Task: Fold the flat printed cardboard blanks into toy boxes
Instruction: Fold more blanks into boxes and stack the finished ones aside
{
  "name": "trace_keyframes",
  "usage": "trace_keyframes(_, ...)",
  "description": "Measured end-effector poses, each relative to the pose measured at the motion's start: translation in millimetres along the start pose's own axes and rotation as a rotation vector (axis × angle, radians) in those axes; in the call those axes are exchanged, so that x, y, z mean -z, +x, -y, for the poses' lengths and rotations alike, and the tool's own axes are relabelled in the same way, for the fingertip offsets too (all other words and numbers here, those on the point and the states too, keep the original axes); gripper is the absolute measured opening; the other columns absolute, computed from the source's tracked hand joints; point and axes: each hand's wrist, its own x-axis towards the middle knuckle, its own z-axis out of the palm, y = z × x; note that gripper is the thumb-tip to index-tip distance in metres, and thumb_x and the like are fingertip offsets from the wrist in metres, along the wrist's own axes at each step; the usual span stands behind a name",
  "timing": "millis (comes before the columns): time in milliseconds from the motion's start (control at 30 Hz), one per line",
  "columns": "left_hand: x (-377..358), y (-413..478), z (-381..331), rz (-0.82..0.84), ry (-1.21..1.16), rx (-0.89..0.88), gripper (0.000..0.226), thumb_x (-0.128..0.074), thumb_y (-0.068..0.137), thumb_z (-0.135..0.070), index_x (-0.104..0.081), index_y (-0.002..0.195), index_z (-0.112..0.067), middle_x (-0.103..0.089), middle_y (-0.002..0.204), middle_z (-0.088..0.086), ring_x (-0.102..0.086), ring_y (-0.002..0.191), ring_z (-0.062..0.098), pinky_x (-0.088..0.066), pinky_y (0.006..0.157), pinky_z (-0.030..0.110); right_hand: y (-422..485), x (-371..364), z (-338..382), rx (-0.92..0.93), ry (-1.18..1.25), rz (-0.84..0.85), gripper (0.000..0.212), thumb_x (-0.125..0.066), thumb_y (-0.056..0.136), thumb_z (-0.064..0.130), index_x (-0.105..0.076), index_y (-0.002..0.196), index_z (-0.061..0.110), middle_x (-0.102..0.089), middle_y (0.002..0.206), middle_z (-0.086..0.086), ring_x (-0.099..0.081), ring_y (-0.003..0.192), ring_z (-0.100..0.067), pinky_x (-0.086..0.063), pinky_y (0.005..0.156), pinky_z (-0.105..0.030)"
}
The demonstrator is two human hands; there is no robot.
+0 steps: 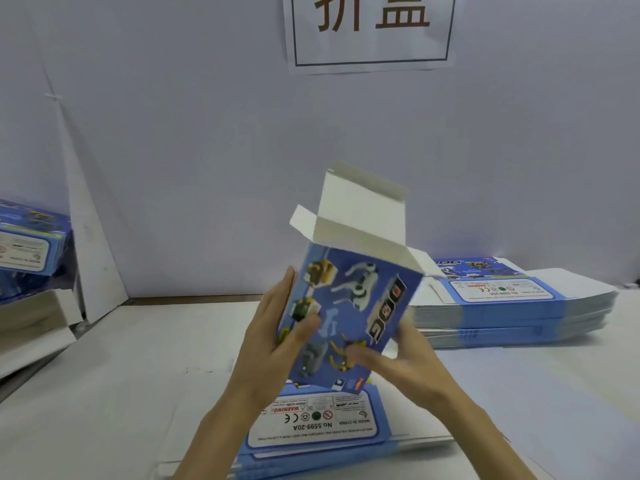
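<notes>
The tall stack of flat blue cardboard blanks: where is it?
The stack lies at the right of the head view on the white table, just behind the half-folded blue printed box.

Bkgd: plain pale wall (173, 133), grey-white w/ a bluish cast, fills the upper two-thirds of the view. Top ctr, a white paper sign (370, 53) is stuck flat on it: two big brown Chinese chars inside a thin dark rectangle, tops cropped by the frame edge. At L, a tall white panel (93, 237) runs at an angle, narrow end up, foot at counter level; leaning board or side partition, can't tell. The counter (121, 375) is white, matte, w/ a few small dark specks L of ctr. A thin brown strip (194, 300) shows where counter meets wall. Front R, a large white sheet (554, 410) lies flat on the counter. Light soft & even, shadows faint.
</notes>
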Motion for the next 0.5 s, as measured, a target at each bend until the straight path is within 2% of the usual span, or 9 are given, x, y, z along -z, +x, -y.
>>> trace_keyframes(67,-2.1,0.9,-6.2,-0.109,-0.062,0.047,0.025,-0.058,0.087,-0.051,-0.068,0.101,-0.033,-0.071,0.080,-0.007,-0.066,0.071,0.008,-0.052,0.057,0.021,2.2,-2.8,-0.5,0.020,0.083,-0.021,0.068,-0.070,0.064,0.057,-0.048,0.125,0.036,-0.064,0.117,0.022,-0.060,0.113,-0.003,-0.048,0.093,-0.027)
trace_keyframes(100,-0.9,0.7,-8.7,-0.154,-0.060,0.082,0.022,-0.054,0.085,-0.050,-0.070,0.084,-0.035,-0.066,0.063,-0.005,-0.060,0.055,0.008,-0.048,0.049,0.022,3.4,-2.7,1.3,0.022,0.122,-0.019,0.072,-0.068,0.065,0.060,-0.044,0.129,0.037,-0.063,0.121,0.020,-0.059,0.116,-0.006,-0.048,0.097,-0.032)
trace_keyframes(133,0.4,2.0,-9.9,-0.192,-0.064,0.109,0.028,-0.052,0.082,-0.051,-0.070,0.074,-0.031,-0.058,0.051,0.000,-0.053,0.046,0.012,-0.044,0.044,0.024,4.8,-1.3,3.1,0.037,0.150,-0.012,0.073,-0.068,0.064,0.061,-0.042,0.130,0.040,-0.063,0.120,0.021,-0.059,0.115,-0.005,-0.050,0.096,-0.031)
trace_keyframes(167,1.3,3.6,-12.2,-0.202,-0.090,0.136,0.037,-0.052,0.080,-0.054,-0.069,0.071,-0.022,-0.052,0.046,0.008,-0.050,0.043,0.018,-0.042,0.041,0.029,5.7,0.2,5.4,0.055,0.175,-0.012,0.073,-0.068,0.064,0.061,-0.042,0.129,0.040,-0.064,0.118,0.023,-0.060,0.112,-0.003,-0.053,0.091,-0.026)
trace_keyframes(233,4.0,5.4,-14.5,-0.194,-0.124,0.165,0.062,-0.053,0.076,-0.061,-0.064,0.077,0.000,-0.049,0.055,0.031,-0.049,0.044,0.034,-0.042,0.039,0.031,6.1,2.0,14.3,0.081,0.252,0.000,0.071,-0.072,0.063,0.057,-0.044,0.126,0.039,-0.065,0.115,0.023,-0.063,0.108,-0.003,-0.054,0.078,-0.018)
trace_keyframes(300,4.9,6.7,-17.5,-0.185,-0.159,0.191,0.070,-0.052,0.077,-0.061,-0.061,0.073,0.008,-0.049,0.055,0.038,-0.051,0.039,0.032,-0.041,0.035,0.026,5.6,3.4,23.2,0.077,0.300,0.023,0.074,-0.078,0.058,0.058,-0.045,0.122,0.040,-0.066,0.113,0.020,-0.065,0.107,-0.007,-0.055,0.073,-0.019)
trace_keyframes(367,5.7,8.0,-19.9,-0.211,-0.159,0.193,0.066,-0.051,0.078,-0.058,-0.062,0.064,0.006,-0.049,0.049,0.035,-0.050,0.032,0.024,-0.039,0.032,0.021,3.3,3.9,33.9,0.085,0.313,0.039,0.071,-0.078,0.055,0.054,-0.044,0.116,0.042,-0.066,0.108,0.023,-0.066,0.104,-0.005,-0.055,0.069,-0.018)
trace_keyframes(433,5.7,9.1,-22.9,-0.215,-0.174,0.196,0.056,-0.050,0.077,-0.056,-0.066,0.064,-0.003,-0.055,0.046,0.022,-0.054,0.034,0.018,-0.041,0.034,0.019,2.0,4.6,38.9,0.095,0.326,0.029,0.066,-0.074,0.056,0.050,-0.044,0.115,0.043,-0.066,0.105,0.023,-0.067,0.101,-0.005,-0.055,0.067,-0.019)
trace_keyframes(500,3.4,9.9,-22.7,-0.192,-0.176,0.204,0.044,-0.051,0.077,-0.055,-0.071,0.088,-0.017,-0.070,0.066,0.004,-0.066,0.055,0.008,-0.048,0.046,0.014,1.1,3.2,42.8,0.109,0.336,-0.017,0.067,-0.076,0.056,0.048,-0.045,0.116,0.043,-0.066,0.104,0.023,-0.067,0.100,-0.006,-0.056,0.065,-0.020)
